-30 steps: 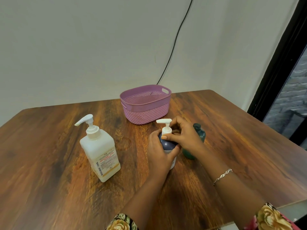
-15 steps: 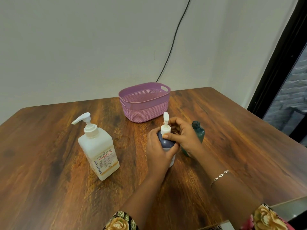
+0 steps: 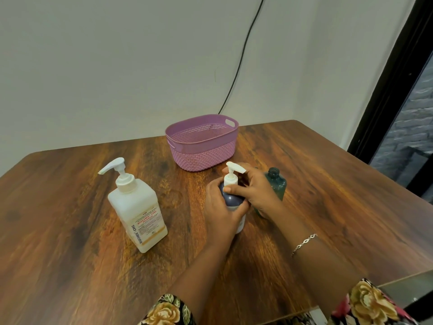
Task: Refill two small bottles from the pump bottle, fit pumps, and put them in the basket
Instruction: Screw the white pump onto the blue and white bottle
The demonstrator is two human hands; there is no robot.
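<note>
Left hand: my left hand (image 3: 222, 213) wraps its fingers and thumb round the body of the dark bottle (image 3: 231, 200), which stands upright on the wood, centre-near.
Right hand: my right hand (image 3: 257, 192) pinches the white pump (image 3: 232, 175) at its collar, thumb on the near side and fingers curled behind; the pump sits in the dark bottle's neck with its spout pointing right.
Green bottle: a green bottle (image 3: 278, 185) stands upright just right of my right hand and partly behind it, its neck open at the top.
Pump bottle: the big white pump bottle (image 3: 138, 207) stands well left of my hands, spout pointing left, with a strip of bare wood between it and my left hand.
Basket: the purple basket (image 3: 203, 156) sits far-centre, just beyond the pump, near the table's far edge.
Table: the wooden table (image 3: 339, 207) has broad bare wood left of the pump bottle and right of the green bottle.
Edges: the far edge runs along the wall (image 3: 117, 66), the far-right corner is rounded, and the right edge slants towards me.
Surroundings: a black cable (image 3: 241, 55) drops down the wall behind the basket; a dark window frame (image 3: 396, 85) stands far right.
Wrist: a bracelet (image 3: 304, 243) lies on my right wrist.
</note>
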